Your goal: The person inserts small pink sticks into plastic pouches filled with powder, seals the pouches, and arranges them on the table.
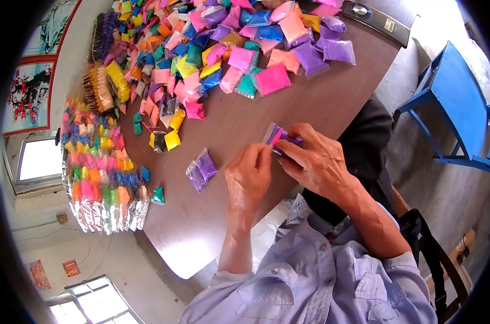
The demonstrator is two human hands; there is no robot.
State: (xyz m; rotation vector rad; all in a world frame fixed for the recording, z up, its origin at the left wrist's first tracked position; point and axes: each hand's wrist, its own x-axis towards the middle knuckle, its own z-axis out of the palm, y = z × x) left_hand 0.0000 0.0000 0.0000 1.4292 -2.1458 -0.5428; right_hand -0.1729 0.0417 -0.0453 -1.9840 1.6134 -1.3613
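In the head view my right hand (319,160) grips a small clear packet of purple material (275,131) above the near side of the table. A narrow pink strip (278,137) shows against that packet, near my fingertips. My left hand (248,174) is closed in a pinch beside the packet's left edge; what lies between its fingers is hidden. On the tabletop left of my left hand lies a joined pair of purple packets (202,169), apart from the hand.
A large pile of colourful packets (245,56) covers the table's far side. Bundled rows of packets (96,167) line the left edge, near a small teal packet (158,195). A dark, flat device (379,24) sits at the far right corner. A blue stool (454,102) stands right.
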